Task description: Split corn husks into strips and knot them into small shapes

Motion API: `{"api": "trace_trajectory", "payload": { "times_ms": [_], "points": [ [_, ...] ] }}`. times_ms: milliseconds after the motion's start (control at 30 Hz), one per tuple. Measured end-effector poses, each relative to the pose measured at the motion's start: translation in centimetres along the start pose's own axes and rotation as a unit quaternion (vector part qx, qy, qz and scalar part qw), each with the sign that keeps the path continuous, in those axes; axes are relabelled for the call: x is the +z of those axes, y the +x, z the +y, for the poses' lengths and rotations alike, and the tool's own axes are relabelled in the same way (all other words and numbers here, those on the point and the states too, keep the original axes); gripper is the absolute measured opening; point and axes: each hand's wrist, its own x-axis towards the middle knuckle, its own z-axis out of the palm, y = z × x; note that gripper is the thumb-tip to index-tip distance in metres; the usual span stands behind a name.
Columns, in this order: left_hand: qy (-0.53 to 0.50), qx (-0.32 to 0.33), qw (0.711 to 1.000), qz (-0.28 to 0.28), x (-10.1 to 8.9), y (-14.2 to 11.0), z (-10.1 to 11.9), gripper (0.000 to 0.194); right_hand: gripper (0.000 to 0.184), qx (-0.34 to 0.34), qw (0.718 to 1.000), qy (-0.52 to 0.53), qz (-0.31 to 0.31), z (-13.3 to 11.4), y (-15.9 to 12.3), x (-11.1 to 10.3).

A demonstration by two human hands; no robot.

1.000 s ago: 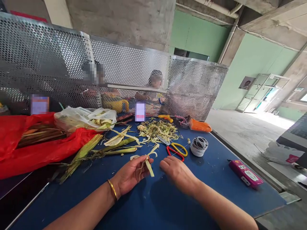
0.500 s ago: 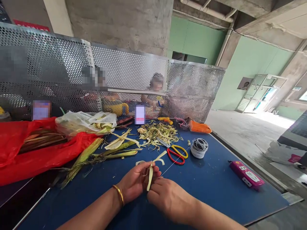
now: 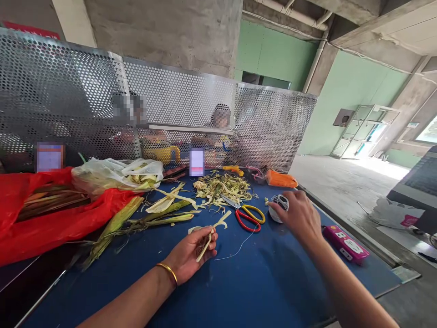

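Observation:
My left hand [image 3: 193, 255], a gold bangle on its wrist, is closed around a few pale corn husk strips [image 3: 205, 248] whose ends stick out above and below the fingers. Over to the right, my right hand [image 3: 302, 216] grips the spool of white string [image 3: 277, 214], thumb across its front; the far fingers are partly hidden. A loose length of string [image 3: 241, 248] trails on the blue table toward the scissors. Between the hands lie scissors [image 3: 250, 217] with one red and one yellow handle, blades on a pile of shredded husk [image 3: 225, 187].
Green husks [image 3: 114, 228] and a red plastic bag [image 3: 112, 205] of dried husk lie left, beside a white plastic bag [image 3: 99, 171]. A magenta pack [image 3: 345, 244] and an orange packet [image 3: 282, 179] are right. A perforated metal screen [image 3: 191, 100] stands behind; people sit beyond it.
My right hand has left the husk strips and moved right and forward to the string spool. The left hand keeps the strips. A loose string end now lies on the table.

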Motion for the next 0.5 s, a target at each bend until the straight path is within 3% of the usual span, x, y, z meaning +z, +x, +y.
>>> {"api": "trace_trajectory", "payload": {
  "times_ms": [67,167,300,367,500],
  "points": [
    [0.033,0.006,0.999,0.015,0.1,-0.1,-0.2,0.006,0.063,0.059,0.991,-0.087,-0.087,1.7,2.0,0.4],
    [0.093,0.003,0.996,0.003,0.4,-0.6,-0.4,0.011,0.066,0.058,0.974,-0.121,-0.182,2.7,3.5,1.6],
    [0.183,-0.027,0.980,-0.073,0.5,-0.8,-0.8,0.017,0.046,0.015,0.965,-0.107,-0.239,3.9,4.8,2.3],
    [0.208,-0.043,0.974,-0.081,0.4,-0.6,-0.9,0.019,0.037,-0.025,0.961,-0.085,-0.264,4.8,5.5,2.1],
    [0.223,-0.051,0.972,-0.052,0.5,-0.3,-1.0,0.022,0.055,-0.095,0.950,-0.050,-0.292,6.6,6.5,2.0]
  ]
}}
